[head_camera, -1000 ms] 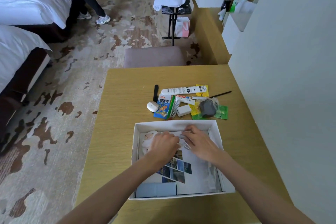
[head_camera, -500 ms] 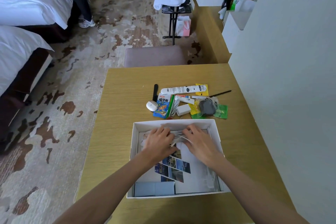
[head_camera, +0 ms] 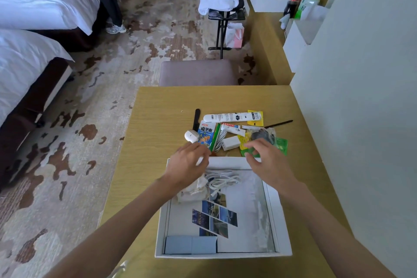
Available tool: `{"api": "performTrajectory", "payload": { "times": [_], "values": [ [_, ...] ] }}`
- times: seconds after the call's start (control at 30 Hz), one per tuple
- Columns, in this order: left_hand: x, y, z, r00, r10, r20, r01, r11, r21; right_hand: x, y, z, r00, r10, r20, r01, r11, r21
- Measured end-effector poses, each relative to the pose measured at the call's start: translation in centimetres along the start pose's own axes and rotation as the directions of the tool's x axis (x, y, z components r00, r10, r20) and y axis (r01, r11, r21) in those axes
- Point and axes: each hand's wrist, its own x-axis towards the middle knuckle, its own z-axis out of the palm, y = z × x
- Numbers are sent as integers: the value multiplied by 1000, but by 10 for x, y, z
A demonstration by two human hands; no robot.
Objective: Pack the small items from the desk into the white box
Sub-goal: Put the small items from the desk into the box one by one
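**Yellow-wood counter: both grips bare above the box's far wall**

Yellow-wood counter (head_camera: pixel 158 124) carried the shallow white cardboard box (head_camera: pixel 228 162) close to me, with the loose pile just beyond its far wall. On my feed the left grip (head_camera: pixel 187 162) hovered over the far-left corner, fingers loosely curled round nothing. The right grip (head_camera: pixel 268 160) hung over the far rim, fingers spread and bent, also bare.

The next reach, as I judged it, turned on this: the pile lay ahead of both grips, past that wall. The right one's fingertips were just short of the green foil sachet (head_camera: pixel 282 145) and the dark grey bundle (head_camera: pixel 261 136). The left was nearer the white oval gadget (head_camera: pixel 191 136) and the blue printed snack packet (head_camera: pixel 206 134), whose long axis ran away from me. The long white tube (head_camera: pixel 232 117) lay crosswise at the pile's far edge.

Outside I counted:
- one long tube
- one short white tube (head_camera: pixel 233 129)
- one blue packet
- one white charger block (head_camera: pixel 230 143)
- one oval gadget
- one flat black strip (head_camera: pixel 196 117)
- one thin black stick (head_camera: pixel 278 123)
- two yellow sachets (head_camera: pixel 255 117)
- one grey bundle

I could not count the green sachets surely.

Inside I counted:
- one coiled white cable (head_camera: pixel 222 179)
- one crumpled white cloth (head_camera: pixel 191 192)
- one pale blue flat carton (head_camera: pixel 190 245)
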Motion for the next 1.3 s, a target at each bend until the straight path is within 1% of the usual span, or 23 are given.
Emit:
{"api": "performTrajectory", "payload": {
  "times": [0.07,0.1,0.17,0.2,0.23,0.3,0.37,0.47,0.57,0.7,0.8,0.9,1.0,1.03,1.13,1.2,1.3],
  "values": [
    [15,-7,2,985,-159,74,164,984,-76,15,1,1,1000,18,20,-19,998,53],
    [23,-12,3,964,-232,133,246,964,-101,23,3,3,999,27,44,-30,998,62],
    [41,-23,7,894,-346,285,386,917,-97,39,8,11,992,50,116,-57,997,54],
    [48,-29,11,849,-383,364,432,900,-61,47,10,17,984,64,166,-72,997,39],
    [55,-34,16,804,-407,434,454,891,-6,55,13,23,972,81,221,-85,996,11],
    [67,-43,30,732,-428,530,442,890,110,72,19,36,940,103,325,-83,994,-74],
    [78,-49,45,694,-440,570,435,887,155,89,25,50,905,116,409,-60,987,-148],
    [94,-51,69,694,-437,572,442,886,140,112,36,70,871,126,475,-14,973,-231],
    [106,-49,91,706,-466,534,437,879,189,128,47,87,879,88,469,28,972,-235],
    [118,-50,112,690,-506,518,439,861,257,146,57,101,905,-44,422,156,959,-236],
    [122,-54,117,684,-511,521,459,856,237,157,64,106,894,-148,423,270,932,-243],
    [122,-61,110,665,-522,535,522,836,167,164,68,108,877,-203,435,323,920,-223],
    [116,-69,95,645,-559,521,609,788,91,167,68,108,855,-251,453,375,903,-209],
    [114,-71,89,654,-562,506,633,773,41,168,66,108,839,-269,473,407,887,-219],
    [105,-70,68,727,-539,425,641,755,-138,166,62,109,811,-284,511,447,865,-229],
    [97,-64,52,769,-526,362,624,741,-249,165,59,106,819,-275,503,413,892,-185],
    [85,-52,27,810,-497,312,584,735,-346,159,56,95,866,-249,433,309,948,-72]
  ]
}}
